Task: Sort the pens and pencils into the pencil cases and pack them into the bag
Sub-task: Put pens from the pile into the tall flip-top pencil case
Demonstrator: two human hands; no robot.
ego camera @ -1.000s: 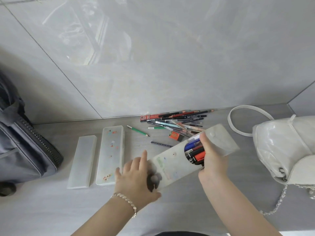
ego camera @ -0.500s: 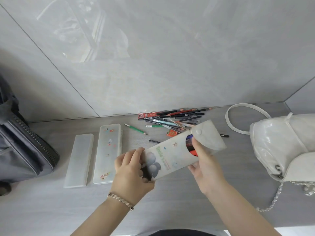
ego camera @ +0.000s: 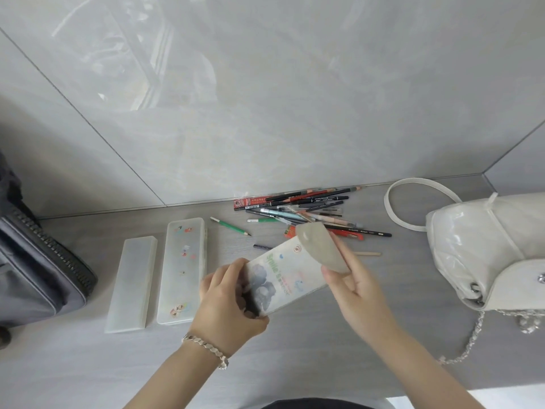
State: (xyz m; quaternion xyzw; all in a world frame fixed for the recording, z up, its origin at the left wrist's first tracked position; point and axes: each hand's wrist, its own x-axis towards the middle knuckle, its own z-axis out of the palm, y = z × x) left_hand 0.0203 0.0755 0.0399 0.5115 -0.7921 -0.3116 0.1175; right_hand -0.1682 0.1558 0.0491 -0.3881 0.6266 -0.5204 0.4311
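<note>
L hand (ego camera: 227, 299), R hand (ego camera: 359, 290) hold pouch (ego camera: 283, 278), contents hidden, bag (ego camera: 472, 246) cropped

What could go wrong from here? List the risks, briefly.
1. The right hand only folds the flap over the pouch. The snap does not look pressed shut, so pens could slide out if the left hand tips it.
2. The loose pile by the wall, the green pencil and the wooden stick lie unsorted, so strays could miss the white bag.
</note>
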